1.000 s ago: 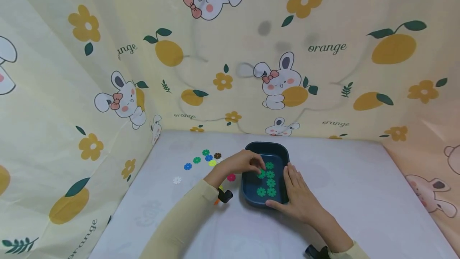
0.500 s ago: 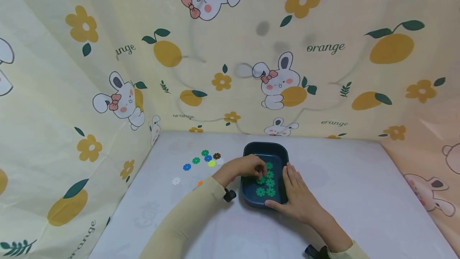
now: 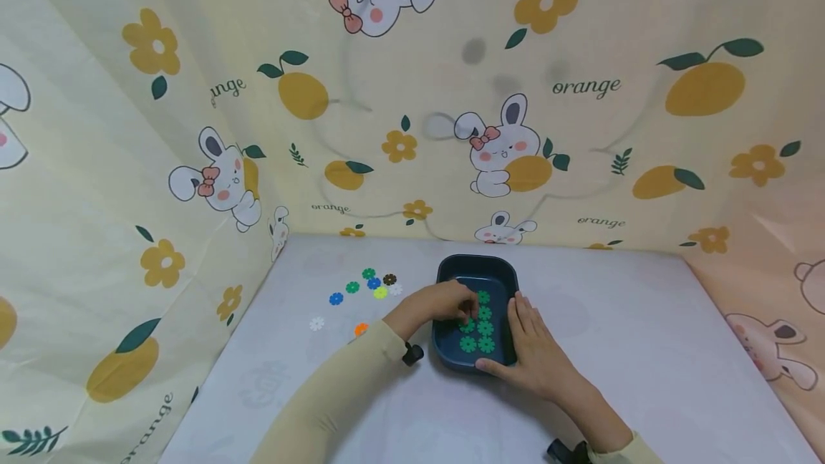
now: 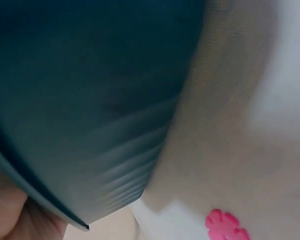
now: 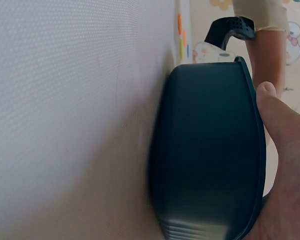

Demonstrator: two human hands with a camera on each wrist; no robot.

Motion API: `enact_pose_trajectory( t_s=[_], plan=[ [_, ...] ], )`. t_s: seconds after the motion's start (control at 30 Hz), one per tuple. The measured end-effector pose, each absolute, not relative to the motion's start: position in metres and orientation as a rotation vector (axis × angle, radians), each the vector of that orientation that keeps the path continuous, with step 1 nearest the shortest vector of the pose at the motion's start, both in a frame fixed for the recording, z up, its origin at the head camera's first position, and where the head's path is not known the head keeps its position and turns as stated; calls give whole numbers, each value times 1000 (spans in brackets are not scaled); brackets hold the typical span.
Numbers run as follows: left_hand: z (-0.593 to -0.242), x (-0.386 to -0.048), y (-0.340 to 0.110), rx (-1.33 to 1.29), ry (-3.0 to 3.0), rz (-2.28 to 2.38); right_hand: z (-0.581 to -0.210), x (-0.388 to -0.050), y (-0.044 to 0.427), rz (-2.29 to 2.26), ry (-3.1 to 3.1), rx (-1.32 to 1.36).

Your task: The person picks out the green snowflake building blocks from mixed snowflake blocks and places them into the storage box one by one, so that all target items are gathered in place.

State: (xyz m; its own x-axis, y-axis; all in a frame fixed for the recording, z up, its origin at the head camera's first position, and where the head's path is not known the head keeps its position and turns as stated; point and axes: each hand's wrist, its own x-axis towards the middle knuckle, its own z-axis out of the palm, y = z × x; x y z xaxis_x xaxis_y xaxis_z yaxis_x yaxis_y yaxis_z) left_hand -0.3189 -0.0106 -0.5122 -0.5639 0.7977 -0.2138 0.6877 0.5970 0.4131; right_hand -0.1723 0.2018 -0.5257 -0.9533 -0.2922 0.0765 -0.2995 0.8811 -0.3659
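In the head view, my left hand (image 3: pixel 446 303) reaches over the left rim of a dark blue tray (image 3: pixel 478 262). Its curled fingers pinch a green flower-shaped disc (image 3: pixel 467 326) low against the tray floor, partly covering it. More green flower-shaped discs (image 3: pixel 485 328) lie flat in the tray in a rough two-column layout. My right hand (image 3: pixel 540 353) rests along the tray's right rim with straight fingers, its thumb at the front rim. The right wrist view has that thumb (image 5: pixel 277 112) against the rim and the tray's outer wall (image 5: pixel 207 145).
Left of the tray, blue (image 3: pixel 336 298), white (image 3: pixel 316 324), yellow (image 3: pixel 381 293), brown (image 3: pixel 389 279) and orange discs (image 3: pixel 362 329) lie scattered on the white tabletop (image 3: pixel 399 414). A pink disc (image 4: pixel 224 226) shows near the tray in the left wrist view. A patterned curtain (image 3: pixel 412 77) stands behind.
My left hand has shifted slightly right and towards the tray's front, lowering the green disc. Its wrist now covers the pink disc, and an orange disc shows left of the sleeve. My right hand stays put.
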Motion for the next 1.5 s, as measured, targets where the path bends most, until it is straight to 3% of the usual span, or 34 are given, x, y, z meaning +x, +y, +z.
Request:
enact_pose_trajectory(
  t_s=[0.47,0.93,1.23,1.5],
  plan=[
    [-498,-302,-55,1154,2711,773,-524,-172,201,591,-3029,460],
    [-505,-315,-162,701,2739,1180,-526,-173,202,587,-3026,467],
    [-521,-322,-214,274,2793,1060,-528,-173,202,582,-3021,465],
    [-533,-329,-236,90,2825,980,-527,-172,202,583,-3019,467]
  ],
)
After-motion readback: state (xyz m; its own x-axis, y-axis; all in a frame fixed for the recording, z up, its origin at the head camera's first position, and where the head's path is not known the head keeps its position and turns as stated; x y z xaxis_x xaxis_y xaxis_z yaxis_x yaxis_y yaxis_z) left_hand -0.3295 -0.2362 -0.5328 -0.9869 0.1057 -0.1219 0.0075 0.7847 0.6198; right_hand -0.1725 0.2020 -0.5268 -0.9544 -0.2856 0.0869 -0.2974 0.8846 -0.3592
